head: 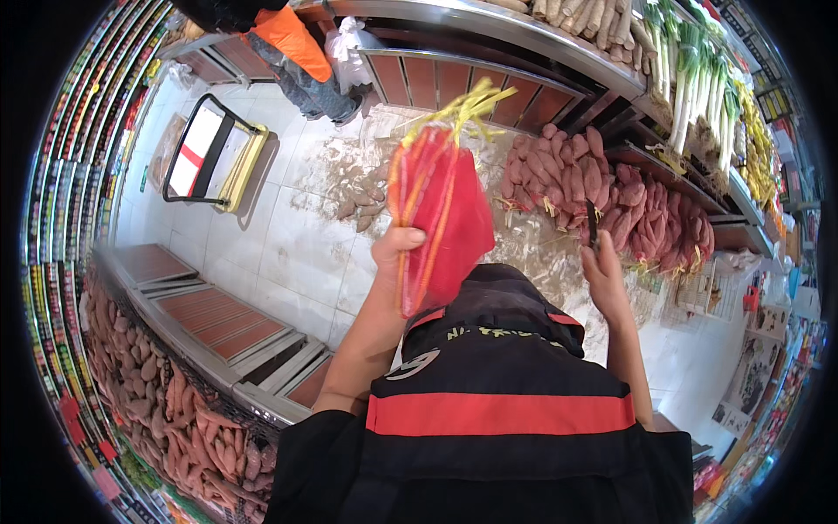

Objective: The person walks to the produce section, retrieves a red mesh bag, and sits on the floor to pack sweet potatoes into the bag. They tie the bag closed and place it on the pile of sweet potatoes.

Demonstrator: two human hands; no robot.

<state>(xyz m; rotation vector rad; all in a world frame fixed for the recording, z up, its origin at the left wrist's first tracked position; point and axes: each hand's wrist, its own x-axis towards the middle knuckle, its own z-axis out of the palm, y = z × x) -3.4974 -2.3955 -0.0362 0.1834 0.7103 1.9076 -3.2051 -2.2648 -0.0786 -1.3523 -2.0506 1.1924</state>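
My left hand (391, 252) grips a bundle of flat red mesh bags (452, 223) edged in orange. Yellow drawstrings (476, 105) stick out at the bundle's far end. In my right hand (603, 278) is a narrow dark tool (592, 219), apparently a knife, pointing away from me. Beyond that hand, red mesh sacks of sweet potatoes (556, 167) are heaped on the floor against the stand. More filled sacks (655, 226) with yellow ties lie to their right. Whether the tool touches a sack, I cannot tell.
Loose sweet potatoes (362, 196) lie on the soiled floor tiles. A yellow platform trolley (245, 170) stands at the left, near a person in an orange vest (294, 42). Leeks (687, 85) fill the upper right display. A bin of sweet potatoes (190, 419) is at the lower left.
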